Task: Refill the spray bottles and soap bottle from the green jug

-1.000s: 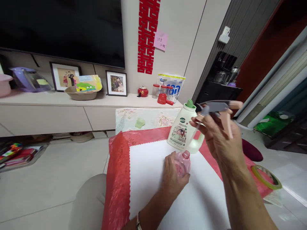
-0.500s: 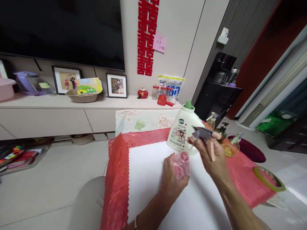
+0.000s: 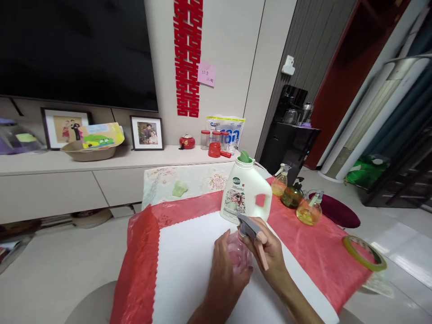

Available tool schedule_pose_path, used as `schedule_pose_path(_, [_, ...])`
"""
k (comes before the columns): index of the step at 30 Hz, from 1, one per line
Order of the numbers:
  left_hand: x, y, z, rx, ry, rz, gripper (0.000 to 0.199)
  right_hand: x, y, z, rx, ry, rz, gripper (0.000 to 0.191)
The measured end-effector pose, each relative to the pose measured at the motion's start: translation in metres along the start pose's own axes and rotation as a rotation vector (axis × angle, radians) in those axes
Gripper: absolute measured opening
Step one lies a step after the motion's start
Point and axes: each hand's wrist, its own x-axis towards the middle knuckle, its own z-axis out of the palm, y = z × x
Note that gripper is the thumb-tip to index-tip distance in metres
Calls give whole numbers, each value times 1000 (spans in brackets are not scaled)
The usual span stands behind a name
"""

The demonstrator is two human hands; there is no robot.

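Note:
A clear pink bottle [image 3: 238, 257] stands on a white scallop-edged sheet [image 3: 185, 252], with the fingers and thumb of my left hand [image 3: 227, 270] wrapped round it. My right hand [image 3: 270, 252] grips a grey and pink spray head [image 3: 251, 230], which sits at the mouth of the bottle. Whether its threads are engaged is hidden by my fingers. Just behind my hands is a large pale green jug [image 3: 245, 191] with its mouth uncapped and something green standing in the opening.
Three pump or spray bottles [image 3: 292, 195] stand on the red cover [image 3: 303, 238] at the right. A yellow tape roll [image 3: 381, 261] lies near its right edge. Behind the jug is a cabinet top [image 3: 168, 155] with frames and jars. A pale green piece [image 3: 180, 188] lies at the back.
My right hand has brought the spray head down and left onto the bottle's mouth, which was uncovered before. My left hand still holds the bottle. The view has turned to the right.

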Motion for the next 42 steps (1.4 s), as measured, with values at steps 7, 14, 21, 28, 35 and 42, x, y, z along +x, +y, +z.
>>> schedule_pose_path(7, [0,8,-9,40,-19,55,78,-3,1,3,19,61,-37,35])
schedule_pose_path(14, [2,36,-30,-80,-22,150,48,-7,-2,7,54,96,-35,32])
schedule_pose_path(21, [14,52,-36,-232,-14,-28,41,-5,1,11,73,83,10,21])
schedule_pose_path(28, [19,54,-35,-300,-35,-63,37,-5,-6,1,40,28,7,22])
schedule_pose_path(35, [22,57,-39,-268,-50,-78,40,-1,-13,1,-51,48,-23,19])
schedule_pose_path(42, [28,59,-47,-305,-143,-118,39,-4,-14,4,-143,57,-58,22])
